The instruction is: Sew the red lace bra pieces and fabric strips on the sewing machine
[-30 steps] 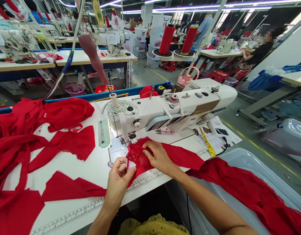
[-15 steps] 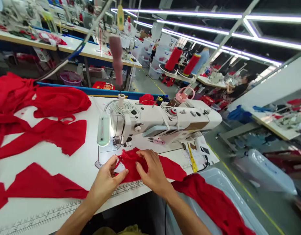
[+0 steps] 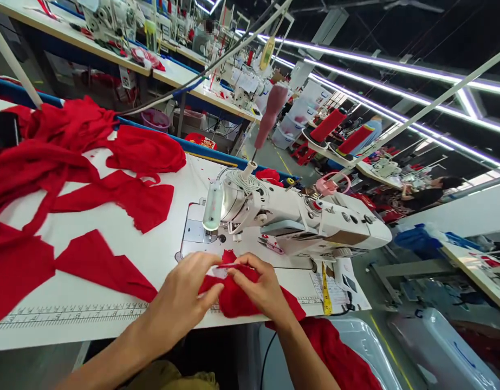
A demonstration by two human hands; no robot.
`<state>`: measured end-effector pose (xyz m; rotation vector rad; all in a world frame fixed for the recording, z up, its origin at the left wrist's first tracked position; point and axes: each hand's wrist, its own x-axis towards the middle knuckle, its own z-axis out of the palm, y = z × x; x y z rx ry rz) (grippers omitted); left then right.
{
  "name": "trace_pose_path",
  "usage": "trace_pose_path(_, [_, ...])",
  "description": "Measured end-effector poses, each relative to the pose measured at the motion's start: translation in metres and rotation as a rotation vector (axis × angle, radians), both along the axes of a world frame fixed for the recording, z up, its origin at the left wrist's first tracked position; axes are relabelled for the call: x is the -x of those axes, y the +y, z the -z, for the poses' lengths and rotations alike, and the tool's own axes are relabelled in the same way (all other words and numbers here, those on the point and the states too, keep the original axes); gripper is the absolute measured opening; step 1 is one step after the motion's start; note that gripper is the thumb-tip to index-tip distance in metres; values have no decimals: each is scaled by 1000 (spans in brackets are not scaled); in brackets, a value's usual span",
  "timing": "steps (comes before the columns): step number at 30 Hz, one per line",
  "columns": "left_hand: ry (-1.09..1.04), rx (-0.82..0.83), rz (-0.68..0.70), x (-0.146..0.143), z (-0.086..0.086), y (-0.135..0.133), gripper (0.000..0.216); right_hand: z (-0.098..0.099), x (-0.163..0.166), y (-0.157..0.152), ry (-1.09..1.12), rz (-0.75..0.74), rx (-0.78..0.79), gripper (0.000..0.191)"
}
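Note:
A red fabric piece [image 3: 238, 300] lies at the table's front edge, before the sewing machine [image 3: 306, 216]. My right hand [image 3: 263, 284] pinches a raised fold of it between thumb and fingers. From the other side, my left hand [image 3: 188, 290] is closed around the fabric's left part, its thumb low and its fingers above; the exact fingertip contact is partly hidden. A small white patch [image 3: 219, 272] shows between the hands. The needle area of the machine stands just beyond, apart from the fabric.
Red cut pieces [image 3: 107, 265] and a heap of red fabric [image 3: 71, 130] cover the left of the table. Thread snips [image 3: 272, 245] lie under the machine arm. A yellow tape measure [image 3: 326, 292] hangs toward the right edge, above a plastic bin [image 3: 367, 338] with red fabric.
The view has swung left, so the machine appears farther right. The fabric, spread flatter before, now has a fold lifted between my hands, and its right end has drawn inward.

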<state>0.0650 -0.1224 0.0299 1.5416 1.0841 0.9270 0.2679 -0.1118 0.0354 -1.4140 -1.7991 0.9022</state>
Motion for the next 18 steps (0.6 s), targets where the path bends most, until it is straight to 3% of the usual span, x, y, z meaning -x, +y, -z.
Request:
trace_pose_path(2, [-64,79,-181,-8,8,-20,13,4,3,0,96,182,11,23])
trace_pose_path(4, [-163,233,-141,-20,21,-34,18,7,4,-2,170,270,15,25])
trace_pose_path(6, [-292,338,-160,-35,35,-38,28,8,6,-4,216,286,36,27])
trace_pose_path(9, [-475,421,-292,-53,48,-27,48,8,5,-5,291,273,99,29])
trace_pose_path(14, [-690,591,-248,-63,38,-10,44,4,-6,3,405,171,306,34])
trace_pose_path(18, [-688,600,-252,-66,35,-12,39,4,-16,15,407,118,355,40])
